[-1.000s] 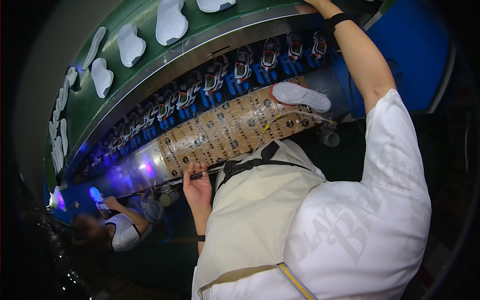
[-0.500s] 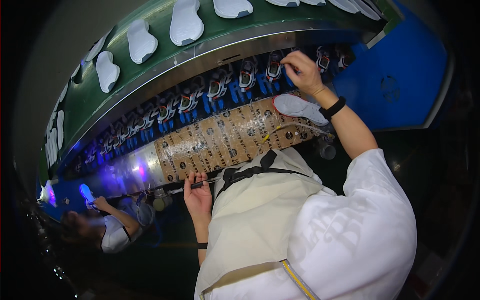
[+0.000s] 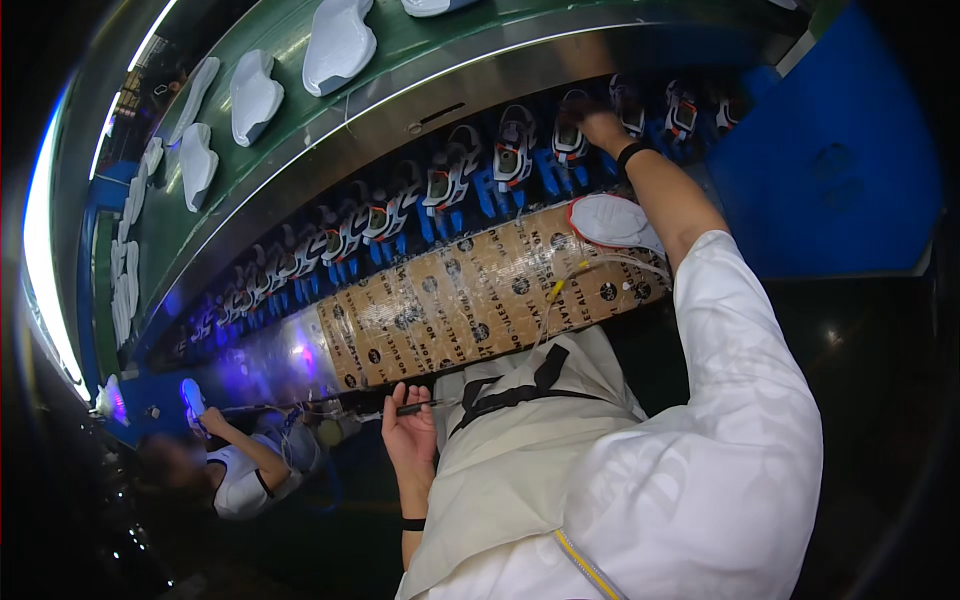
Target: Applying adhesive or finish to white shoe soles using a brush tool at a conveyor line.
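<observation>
My right hand (image 3: 603,130) reaches over the cardboard-covered ledge to the row of shoe uppers, beside a white-and-grey shoe upper (image 3: 570,140) with orange trim. Its fingers are in shadow, so their grip cannot be made out. Below my right forearm, a white shoe sole (image 3: 615,220) with a red edge lies on the ledge (image 3: 450,300). Low in front of my apron, my left hand (image 3: 410,435) is palm up, fingers curled around a slim black pen-like tool (image 3: 412,408).
Several more shoe uppers (image 3: 450,180) sit on blue holders in a recess. Above them, white soles (image 3: 255,97) lie on a green conveyor (image 3: 290,165). A blue panel (image 3: 830,190) bounds the right. At left, a co-worker's hand (image 3: 212,422) holds a blue-lit sole. A thin hose (image 3: 550,310) crosses the ledge.
My right hand has gone deeper among the shoe uppers, its forearm now stretched over the ledge. My left hand still holds the black tool. The whole view has shifted slightly.
</observation>
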A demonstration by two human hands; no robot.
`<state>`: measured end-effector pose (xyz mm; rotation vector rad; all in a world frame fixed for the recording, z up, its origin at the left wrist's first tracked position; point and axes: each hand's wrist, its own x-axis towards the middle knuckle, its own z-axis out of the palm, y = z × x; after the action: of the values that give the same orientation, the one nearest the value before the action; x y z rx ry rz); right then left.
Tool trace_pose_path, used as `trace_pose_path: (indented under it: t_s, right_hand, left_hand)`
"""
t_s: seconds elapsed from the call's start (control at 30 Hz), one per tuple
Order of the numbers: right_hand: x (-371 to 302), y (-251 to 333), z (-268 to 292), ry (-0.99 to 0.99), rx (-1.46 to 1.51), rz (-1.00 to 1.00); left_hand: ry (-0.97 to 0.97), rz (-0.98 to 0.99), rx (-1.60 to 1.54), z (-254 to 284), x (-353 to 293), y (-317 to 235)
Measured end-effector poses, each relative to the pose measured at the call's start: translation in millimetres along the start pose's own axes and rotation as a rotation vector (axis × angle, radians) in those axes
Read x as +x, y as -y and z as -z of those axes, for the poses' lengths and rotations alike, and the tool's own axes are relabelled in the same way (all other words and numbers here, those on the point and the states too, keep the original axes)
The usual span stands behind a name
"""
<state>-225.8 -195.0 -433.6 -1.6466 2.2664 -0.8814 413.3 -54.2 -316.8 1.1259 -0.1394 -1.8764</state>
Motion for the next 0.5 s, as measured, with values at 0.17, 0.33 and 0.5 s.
trace_pose_path:
  t_s: [0.17, 0.33, 0.5]
  right_hand:
    - [22, -21, 26, 0.161, -0.194, 0.277]
    - [45, -25, 34, 0.374, -0.314, 0.282]
    - [47, -14, 37, 0.459, -0.054, 0.171]
  left_hand:
    - [-0.005, -0.001, 0.066, -22, -2, -3]
    - [0.064, -0.014, 0.113, -30, 6, -3]
    - [0.078, -0.026, 0.111, -26, 2, -1]
